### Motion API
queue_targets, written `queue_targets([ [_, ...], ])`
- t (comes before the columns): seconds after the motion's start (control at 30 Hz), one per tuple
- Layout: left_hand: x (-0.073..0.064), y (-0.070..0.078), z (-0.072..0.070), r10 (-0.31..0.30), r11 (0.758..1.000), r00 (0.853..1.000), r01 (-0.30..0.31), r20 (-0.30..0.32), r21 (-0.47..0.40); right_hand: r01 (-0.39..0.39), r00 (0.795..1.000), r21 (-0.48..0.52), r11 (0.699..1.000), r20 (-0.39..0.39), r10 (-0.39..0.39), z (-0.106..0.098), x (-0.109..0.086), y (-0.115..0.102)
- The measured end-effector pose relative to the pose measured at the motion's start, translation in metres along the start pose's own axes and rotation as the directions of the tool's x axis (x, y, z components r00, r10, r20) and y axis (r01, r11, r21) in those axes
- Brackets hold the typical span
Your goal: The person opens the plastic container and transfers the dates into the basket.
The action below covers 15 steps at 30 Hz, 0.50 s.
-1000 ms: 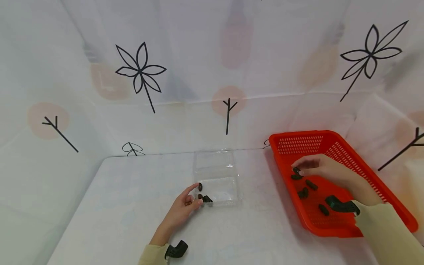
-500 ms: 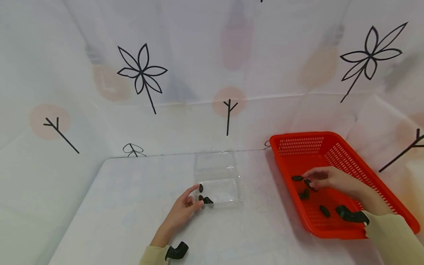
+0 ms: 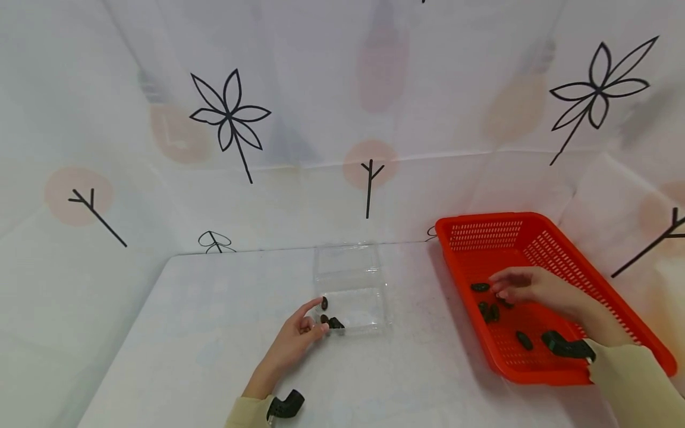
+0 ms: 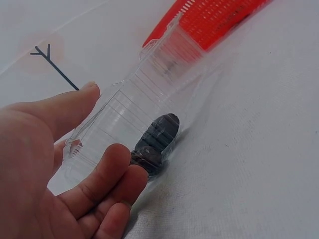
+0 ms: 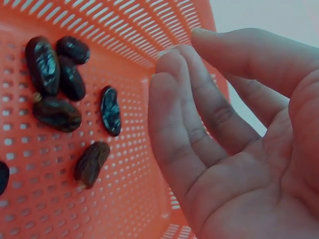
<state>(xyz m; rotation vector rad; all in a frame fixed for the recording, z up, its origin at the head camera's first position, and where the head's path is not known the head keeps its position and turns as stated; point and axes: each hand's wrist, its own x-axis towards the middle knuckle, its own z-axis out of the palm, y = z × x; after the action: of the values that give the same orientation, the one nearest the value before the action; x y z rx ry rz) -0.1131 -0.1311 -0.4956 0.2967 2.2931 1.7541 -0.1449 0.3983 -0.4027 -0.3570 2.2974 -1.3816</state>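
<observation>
My left hand (image 3: pixel 293 339) grips the left side of a clear plastic box (image 3: pixel 360 306), its index finger at the left wall and its thumb near the front corner. Several dark dates (image 3: pixel 335 323) lie along the box's left side; through the clear wall, dates (image 4: pixel 162 132) also show in the left wrist view. Over the red basket (image 3: pixel 514 375), my right hand (image 3: pixel 546 297) has loosely bent fingers with nothing between them in the right wrist view. A date (image 3: pixel 506 303) shows just under its fingertips, partly hidden. Other dates (image 5: pixel 43 65) lie left of the fingers on the basket floor.
The box's clear lid (image 3: pixel 346 260) is folded back toward the patterned cloth wall (image 3: pixel 299 202). A white-covered table (image 3: pixel 407 368) spans the space between box and basket. One date (image 3: pixel 524 340) lies nearer the basket's front.
My right hand has moved slightly right and nearer within the basket, and the date that was at its fingertips now lies lower, beneath them. My left hand and the box stay put.
</observation>
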Motion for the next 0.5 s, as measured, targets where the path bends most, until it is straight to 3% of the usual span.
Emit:
queue_targets([
  [0.5,0.002,0.002,0.003,0.003,1.0,1.0,-0.003,-0.01,-0.001,0.046,0.997,-0.058,0.997,-0.058,-0.049,0.007,-0.007,-0.028],
])
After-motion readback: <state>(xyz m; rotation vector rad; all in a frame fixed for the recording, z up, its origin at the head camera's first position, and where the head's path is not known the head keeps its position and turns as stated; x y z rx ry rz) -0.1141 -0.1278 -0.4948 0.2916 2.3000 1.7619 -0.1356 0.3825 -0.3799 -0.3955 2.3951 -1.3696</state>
